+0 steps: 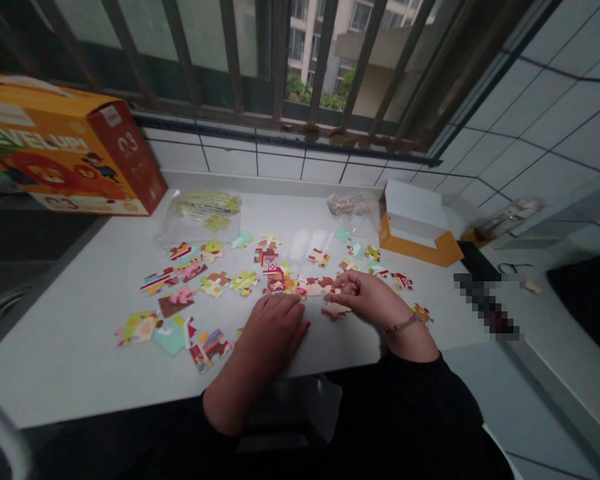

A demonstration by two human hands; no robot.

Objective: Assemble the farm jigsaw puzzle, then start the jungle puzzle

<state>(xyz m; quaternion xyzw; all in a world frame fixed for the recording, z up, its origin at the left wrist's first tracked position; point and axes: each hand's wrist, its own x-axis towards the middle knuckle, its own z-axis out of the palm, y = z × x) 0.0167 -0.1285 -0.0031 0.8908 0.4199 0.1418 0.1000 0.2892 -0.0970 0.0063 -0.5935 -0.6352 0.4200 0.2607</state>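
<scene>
The right hand (367,297) is positioned at the right end of a cluster of puzzle pieces (313,285), its fingers bent together over a pale piece (336,311); whether this is grasped cannot be told. The left hand (275,327) is laid back-up at the cluster's near edge, its grip hidden from view. Loose pieces (215,285) are scattered to both sides on the desk (90,300), an open box (423,245) being placed at far right.
</scene>
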